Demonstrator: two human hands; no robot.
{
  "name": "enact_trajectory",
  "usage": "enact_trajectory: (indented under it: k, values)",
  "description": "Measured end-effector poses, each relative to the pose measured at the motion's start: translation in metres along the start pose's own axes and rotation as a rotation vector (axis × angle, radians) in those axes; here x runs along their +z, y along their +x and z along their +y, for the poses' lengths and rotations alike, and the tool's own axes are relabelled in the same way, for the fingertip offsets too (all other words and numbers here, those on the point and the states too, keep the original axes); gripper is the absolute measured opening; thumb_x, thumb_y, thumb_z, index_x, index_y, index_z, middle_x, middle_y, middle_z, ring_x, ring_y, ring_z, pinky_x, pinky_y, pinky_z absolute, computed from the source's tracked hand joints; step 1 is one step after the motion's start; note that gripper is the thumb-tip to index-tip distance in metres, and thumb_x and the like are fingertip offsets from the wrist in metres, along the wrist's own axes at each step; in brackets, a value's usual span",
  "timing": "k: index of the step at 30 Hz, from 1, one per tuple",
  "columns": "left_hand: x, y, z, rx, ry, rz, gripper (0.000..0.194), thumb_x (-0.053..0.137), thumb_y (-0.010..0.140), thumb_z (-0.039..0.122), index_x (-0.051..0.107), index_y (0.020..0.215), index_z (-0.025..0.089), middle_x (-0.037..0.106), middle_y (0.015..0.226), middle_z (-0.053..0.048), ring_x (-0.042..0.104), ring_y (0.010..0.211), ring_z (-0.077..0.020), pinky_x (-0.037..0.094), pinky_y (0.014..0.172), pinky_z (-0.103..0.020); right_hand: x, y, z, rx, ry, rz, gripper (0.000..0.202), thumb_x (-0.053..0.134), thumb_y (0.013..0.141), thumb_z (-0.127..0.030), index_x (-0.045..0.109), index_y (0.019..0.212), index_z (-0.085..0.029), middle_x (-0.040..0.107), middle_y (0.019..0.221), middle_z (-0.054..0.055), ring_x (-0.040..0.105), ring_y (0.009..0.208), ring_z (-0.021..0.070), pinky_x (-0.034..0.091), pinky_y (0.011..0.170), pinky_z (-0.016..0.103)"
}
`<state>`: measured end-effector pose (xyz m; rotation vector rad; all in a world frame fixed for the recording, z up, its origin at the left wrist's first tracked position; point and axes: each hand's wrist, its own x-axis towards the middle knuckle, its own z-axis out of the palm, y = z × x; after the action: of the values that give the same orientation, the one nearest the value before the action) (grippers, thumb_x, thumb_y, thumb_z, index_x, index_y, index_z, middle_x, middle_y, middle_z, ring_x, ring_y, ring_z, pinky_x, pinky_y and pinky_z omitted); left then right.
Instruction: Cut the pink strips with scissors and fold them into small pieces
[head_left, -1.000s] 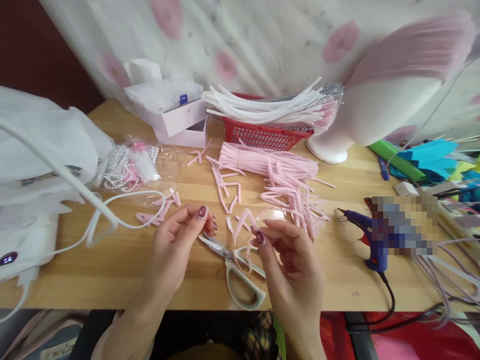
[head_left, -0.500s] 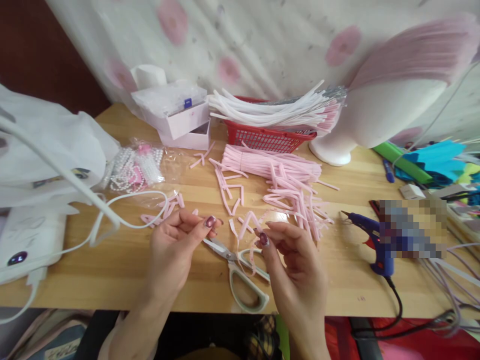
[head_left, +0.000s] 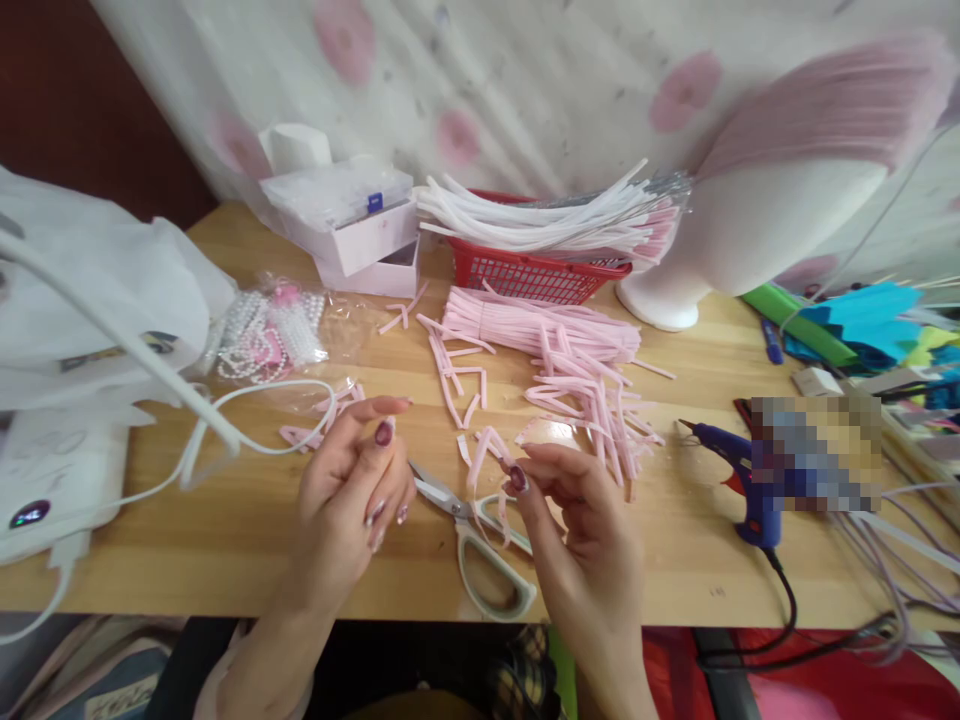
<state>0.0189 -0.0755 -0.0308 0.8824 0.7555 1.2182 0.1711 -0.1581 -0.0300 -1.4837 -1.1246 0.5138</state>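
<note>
My right hand pinches a bent pink pipe cleaner between thumb and fingertips. A thin pale pink strip curls down below those fingertips; whether it is held too I cannot tell. My left hand hovers to the left with nothing visible in it, its index finger stretched out and the other fingers loosely bent apart. Between the hands, scissors with pale handles lie partly open on the wooden table. Cut and bent pink pipe cleaners are scattered beyond, beside a long pink bundle.
A red basket of white pipe cleaners stands at the back, near a white mannequin head. A blue glue gun with its cord lies right. Bagged pearl beads and a white cable are left.
My left hand's fingers have spread from a pinch, its index finger now pointing out. My right hand stays nearly in place, its bent pipe cleaner shifted slightly left.
</note>
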Motion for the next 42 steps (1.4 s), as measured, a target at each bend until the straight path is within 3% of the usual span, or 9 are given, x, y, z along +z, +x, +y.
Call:
enact_trajectory:
  k: [3, 5, 7, 9, 12, 16, 22, 33, 42]
  values:
    - [-0.006, 0.001, -0.003, 0.058, 0.1, 0.036, 0.01, 0.074, 0.086, 0.028, 0.072, 0.095, 0.024, 0.04, 0.032, 0.014, 0.042, 0.031, -0.0043, 0.054, 0.061, -0.02, 0.001, 0.001, -0.001, -0.002, -0.008, -0.01, 0.023, 0.061, 0.093, -0.015, 0.061, 0.11, -0.03, 0.071, 0.091, -0.001, 0.07, 0.082, 0.0123, 0.057, 0.072, 0.02]
    - [-0.01, 0.004, -0.005, 0.143, 0.116, 0.012, 0.037, 0.084, 0.076, 0.025, 0.071, 0.111, 0.029, 0.066, 0.053, 0.009, 0.071, 0.067, -0.0107, 0.054, 0.091, -0.026, 0.001, 0.001, -0.001, 0.008, 0.001, -0.024, 0.023, 0.061, 0.093, -0.015, 0.061, 0.111, -0.03, 0.072, 0.091, 0.0, 0.071, 0.083, 0.0131, 0.057, 0.069, 0.02]
    - [-0.011, 0.006, -0.005, 0.182, 0.112, -0.047, 0.065, 0.087, 0.072, 0.027, 0.06, 0.131, 0.034, 0.078, 0.104, 0.001, 0.065, 0.119, -0.018, 0.044, 0.109, -0.03, 0.002, 0.001, -0.001, 0.021, 0.012, -0.028, 0.023, 0.061, 0.093, -0.016, 0.061, 0.111, -0.03, 0.072, 0.092, 0.0, 0.071, 0.084, 0.0135, 0.058, 0.069, 0.02]
    - [-0.012, 0.006, -0.004, 0.163, 0.18, -0.024, 0.066, 0.084, 0.076, 0.029, 0.058, 0.136, 0.034, 0.069, 0.132, -0.003, 0.054, 0.134, -0.0218, 0.045, 0.109, -0.032, 0.002, 0.0, -0.001, 0.031, 0.017, -0.031, 0.023, 0.061, 0.093, -0.016, 0.062, 0.111, -0.03, 0.072, 0.092, 0.0, 0.072, 0.083, 0.0137, 0.059, 0.068, 0.02]
    - [-0.011, 0.002, -0.002, 0.098, 0.344, 0.118, 0.033, 0.084, 0.075, 0.027, 0.076, 0.107, 0.026, 0.08, 0.097, -0.003, 0.076, 0.089, -0.0197, 0.06, 0.079, -0.025, 0.002, -0.001, -0.001, 0.047, 0.023, -0.031, 0.022, 0.061, 0.093, -0.016, 0.062, 0.111, -0.029, 0.072, 0.092, 0.001, 0.072, 0.084, 0.0145, 0.06, 0.068, 0.021]
    - [-0.01, -0.001, 0.005, 0.044, 0.37, 0.11, 0.011, 0.076, 0.082, 0.033, 0.079, 0.084, 0.023, 0.052, 0.037, 0.008, 0.049, 0.033, -0.0063, 0.041, 0.037, -0.014, 0.002, -0.001, -0.002, 0.046, 0.028, -0.054, 0.022, 0.06, 0.093, -0.016, 0.062, 0.112, -0.027, 0.072, 0.094, 0.002, 0.074, 0.087, 0.0163, 0.062, 0.074, 0.025]
    - [-0.008, 0.002, 0.007, -0.135, 0.293, -0.268, 0.014, 0.077, 0.082, 0.031, 0.082, 0.093, 0.024, 0.072, 0.066, -0.002, 0.066, 0.057, -0.0131, 0.058, 0.06, -0.022, 0.003, 0.001, -0.008, 0.003, 0.013, -0.171, 0.027, 0.059, 0.093, -0.012, 0.059, 0.114, -0.029, 0.074, 0.097, 0.0, 0.074, 0.09, 0.0145, 0.061, 0.079, 0.024]
    - [-0.004, 0.003, -0.006, -0.239, 0.058, -0.188, 0.016, 0.092, 0.062, 0.027, 0.083, 0.076, 0.026, 0.08, 0.073, -0.004, 0.074, 0.062, -0.0165, 0.063, 0.059, -0.022, 0.001, -0.001, -0.007, -0.001, -0.01, -0.174, 0.023, 0.059, 0.094, -0.013, 0.062, 0.11, -0.029, 0.073, 0.1, 0.0, 0.072, 0.092, 0.0132, 0.059, 0.08, 0.021]
    - [-0.01, 0.002, -0.002, 0.007, 0.236, -0.218, 0.018, 0.083, 0.072, 0.012, 0.083, 0.077, 0.029, 0.074, 0.073, 0.001, 0.068, 0.068, -0.009, 0.056, 0.064, -0.012, -0.009, 0.007, -0.008, -0.095, -0.107, -0.364, 0.021, 0.056, 0.097, -0.019, 0.063, 0.116, -0.026, 0.072, 0.099, 0.002, 0.069, 0.089, 0.0169, 0.054, 0.078, 0.029]
